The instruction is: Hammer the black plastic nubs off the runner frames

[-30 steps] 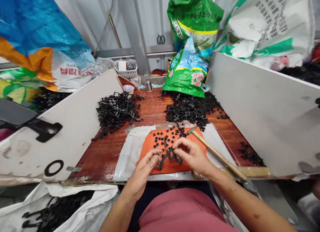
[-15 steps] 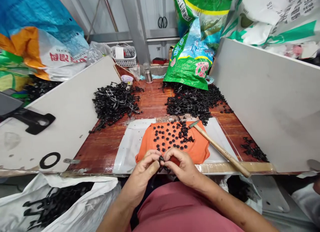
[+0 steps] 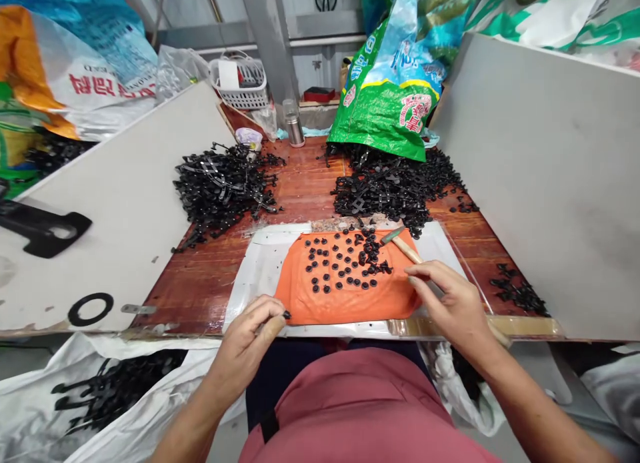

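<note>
Our left hand (image 3: 254,334) pinches a black piece (image 3: 287,314); we cannot tell if our right hand (image 3: 453,300) pinches anything. Chinese characters (image 3: 416,113) mark the far green bag (image 3: 383,106).

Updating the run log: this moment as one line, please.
left hand: pinching black piece | right hand: over tool handle | orange cloth: round pieces on it

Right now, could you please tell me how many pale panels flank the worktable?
2: the left panel, left of the left hand; the right panel, right of the right hand.
</note>
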`<state>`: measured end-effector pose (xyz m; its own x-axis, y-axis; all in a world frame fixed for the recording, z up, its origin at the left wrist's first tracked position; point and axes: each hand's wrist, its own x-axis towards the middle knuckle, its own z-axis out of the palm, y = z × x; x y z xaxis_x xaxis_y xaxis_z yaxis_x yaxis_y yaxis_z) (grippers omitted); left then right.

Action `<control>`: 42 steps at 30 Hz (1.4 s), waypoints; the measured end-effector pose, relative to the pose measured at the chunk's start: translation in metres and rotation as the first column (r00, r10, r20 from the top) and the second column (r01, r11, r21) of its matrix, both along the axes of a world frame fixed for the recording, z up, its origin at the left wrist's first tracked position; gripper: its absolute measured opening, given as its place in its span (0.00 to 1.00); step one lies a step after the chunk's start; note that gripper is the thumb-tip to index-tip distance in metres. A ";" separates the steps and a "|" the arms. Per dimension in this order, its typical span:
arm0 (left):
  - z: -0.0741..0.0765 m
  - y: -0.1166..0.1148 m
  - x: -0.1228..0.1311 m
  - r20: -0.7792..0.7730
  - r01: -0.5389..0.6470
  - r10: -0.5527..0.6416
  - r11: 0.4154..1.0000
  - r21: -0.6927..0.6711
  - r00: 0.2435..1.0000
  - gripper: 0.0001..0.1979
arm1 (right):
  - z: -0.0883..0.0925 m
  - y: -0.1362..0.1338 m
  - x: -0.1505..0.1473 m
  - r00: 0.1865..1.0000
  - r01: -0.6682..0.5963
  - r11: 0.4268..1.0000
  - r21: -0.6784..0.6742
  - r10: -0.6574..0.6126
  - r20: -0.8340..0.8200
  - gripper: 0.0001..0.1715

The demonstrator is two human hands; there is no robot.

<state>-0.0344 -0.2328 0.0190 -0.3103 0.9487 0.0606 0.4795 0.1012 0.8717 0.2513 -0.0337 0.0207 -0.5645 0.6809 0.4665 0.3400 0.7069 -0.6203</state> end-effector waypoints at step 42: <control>-0.015 0.013 0.046 0.517 -0.092 0.189 0.974 -0.206 0.835 0.20 | -0.020 -0.083 -0.079 0.913 -0.401 0.694 -0.597 0.254 -0.319 0.07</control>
